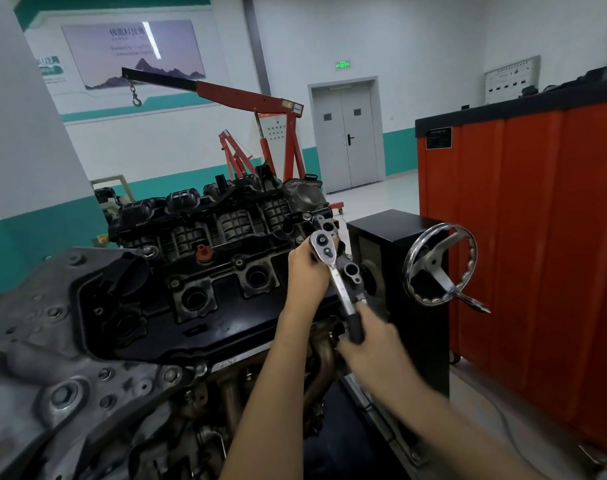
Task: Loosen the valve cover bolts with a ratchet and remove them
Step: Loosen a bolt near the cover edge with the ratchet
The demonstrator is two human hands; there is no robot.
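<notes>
The ratchet point(340, 287) has its round head at the far right corner of the black valve cover point(191, 327). The left hand point(307, 270) cups that head, fingers curled behind it, and the right hand point(369, 346), blurred, is wrapped round the black grip

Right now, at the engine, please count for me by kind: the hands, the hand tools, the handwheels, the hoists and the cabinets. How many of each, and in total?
ratchet: 1
hands: 2 (left hand at its head, right hand on its handle)
handwheel: 1
engine hoist: 1
orange cabinet: 1
Total: 6
</notes>
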